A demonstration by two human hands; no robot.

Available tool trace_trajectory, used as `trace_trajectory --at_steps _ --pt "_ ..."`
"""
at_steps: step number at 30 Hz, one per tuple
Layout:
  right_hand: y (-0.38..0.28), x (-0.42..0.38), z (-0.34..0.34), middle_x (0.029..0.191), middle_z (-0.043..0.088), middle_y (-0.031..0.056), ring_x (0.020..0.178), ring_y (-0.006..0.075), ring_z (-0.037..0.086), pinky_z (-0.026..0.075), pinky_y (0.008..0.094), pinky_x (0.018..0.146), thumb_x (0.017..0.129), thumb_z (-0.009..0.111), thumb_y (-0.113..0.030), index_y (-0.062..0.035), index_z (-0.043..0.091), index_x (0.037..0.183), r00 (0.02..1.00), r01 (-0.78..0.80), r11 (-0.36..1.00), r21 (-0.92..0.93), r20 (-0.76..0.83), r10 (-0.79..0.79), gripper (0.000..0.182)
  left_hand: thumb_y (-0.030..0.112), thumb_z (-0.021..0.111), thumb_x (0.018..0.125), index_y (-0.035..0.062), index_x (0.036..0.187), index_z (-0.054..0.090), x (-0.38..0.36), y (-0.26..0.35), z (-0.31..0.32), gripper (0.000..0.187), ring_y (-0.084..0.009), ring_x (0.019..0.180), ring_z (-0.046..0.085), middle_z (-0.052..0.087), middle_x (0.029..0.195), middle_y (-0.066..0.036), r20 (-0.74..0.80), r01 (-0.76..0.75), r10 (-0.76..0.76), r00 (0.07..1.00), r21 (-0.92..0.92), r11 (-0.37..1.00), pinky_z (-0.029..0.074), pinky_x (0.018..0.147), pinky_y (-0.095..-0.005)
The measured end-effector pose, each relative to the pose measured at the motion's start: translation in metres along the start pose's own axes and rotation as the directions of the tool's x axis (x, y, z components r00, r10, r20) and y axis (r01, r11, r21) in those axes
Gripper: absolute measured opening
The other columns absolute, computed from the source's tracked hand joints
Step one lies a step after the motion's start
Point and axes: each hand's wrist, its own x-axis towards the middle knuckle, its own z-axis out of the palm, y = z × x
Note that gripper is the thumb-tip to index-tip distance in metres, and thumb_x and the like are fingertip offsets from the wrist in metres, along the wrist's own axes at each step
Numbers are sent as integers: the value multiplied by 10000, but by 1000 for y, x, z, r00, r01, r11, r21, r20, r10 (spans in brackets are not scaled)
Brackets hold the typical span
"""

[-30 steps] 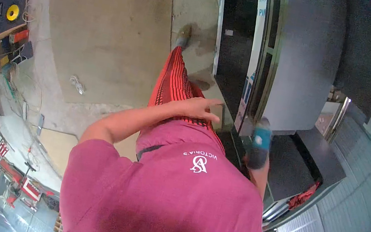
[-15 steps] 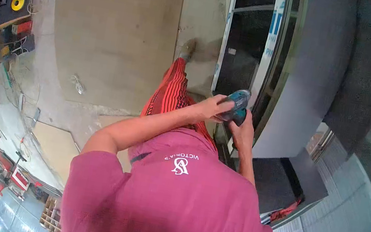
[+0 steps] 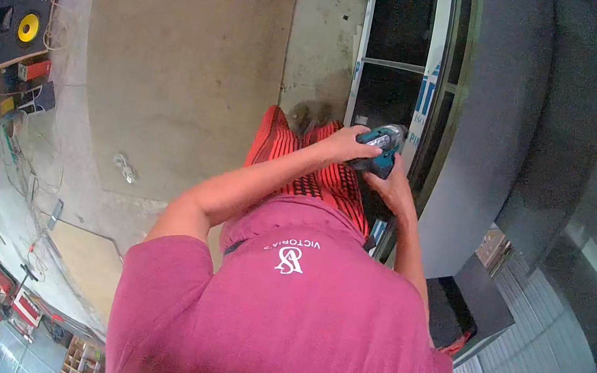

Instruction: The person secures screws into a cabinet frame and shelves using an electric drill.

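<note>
A teal and black cordless drill (image 3: 384, 139) is held between both hands in front of my waist. My left hand (image 3: 347, 144) is closed over its near-left side, with fingers lying across the body. From below and to the right, my right hand (image 3: 395, 188) grips the lower part, near the dark base. The palms and some fingertips are hidden behind the tool. Just beyond the drill stands a frame with white strips (image 3: 433, 58) printed with blue lettering and dark panels (image 3: 400, 21) between them.
A tall grey panel (image 3: 493, 101) rises along the right. A large brown sheet (image 3: 187, 47) covers the floor ahead to the left, with a bundled white cable (image 3: 126, 168) on it. Far left is a black speaker board (image 3: 0, 42) with yellow cones. An open dark box (image 3: 444, 312) sits at lower right.
My feet, apart in a stride before, now stand close together. The drill stays in both hands and has turned slightly. The view has shifted a little.
</note>
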Motion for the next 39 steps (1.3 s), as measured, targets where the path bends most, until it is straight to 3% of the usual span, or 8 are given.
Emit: trace_trajectory --at_steps 10,12,14,16,18,24,29,39 --pt "-20 126 -24 1012 555 295 973 412 550 445 421 803 666 678 -369 18 314 1229 999 -48 999 3 -16 48 775 535 525 803 40 1027 591 135 28 -57 547 -206 778 568 587 915 -80 -118 204 -208 971 -51 978 497 672 -388" --pt "-27 144 -23 1004 554 314 961 416 557 451 428 791 681 673 -376 15 287 1235 985 -171 985 39 -11 171 780 545 436 840 10 981 613 179 8 -74 582 -250 810 593 611 920 -141 -137 -20 88 987 434 900 485 712 -402" --pt "-28 166 -26 982 560 323 932 430 564 456 443 780 683 673 -392 19 266 1241 984 -165 985 40 -61 167 803 552 365 859 -4 986 607 190 25 -71 620 -300 872 603 615 941 -195 -231 138 -99 968 159 978 461 763 -388" --pt "-28 179 -25 968 569 317 911 439 568 456 455 779 685 674 -406 23 263 1240 979 -185 976 -117 -107 173 812 560 369 852 9 985 619 219 5 -84 620 -294 895 605 619 942 -205 -161 -71 167 973 478 875 446 781 -361" --pt "-28 181 -27 959 573 315 917 440 565 451 458 787 687 677 -419 19 259 1244 976 -214 976 -39 -47 213 823 526 420 853 22 973 638 204 34 -80 562 -235 854 603 633 930 -159 -217 145 -112 970 144 979 448 766 -346" --pt "-35 182 -31 928 579 315 899 442 569 452 462 781 692 671 -452 42 251 1239 966 -255 964 -79 -61 251 848 503 450 855 20 968 644 220 6 -86 533 -226 835 601 640 909 -143 -153 95 -79 985 95 991 446 753 -335" --pt "-48 179 -32 923 581 316 885 444 573 458 466 769 689 666 -469 48 252 1234 956 -286 958 -38 -86 282 858 472 306 915 13 961 626 224 14 -91 562 -266 873 577 624 943 -177 -43 42 -28 999 377 925 399 806 -345" --pt "-48 181 -31 934 569 334 898 449 567 449 468 793 686 666 -472 41 249 1252 938 -336 942 -17 -97 333 870 493 417 879 -24 955 624 227 17 -86 562 -177 787 567 634 894 -127 -67 97 -87 994 162 982 435 726 -303"
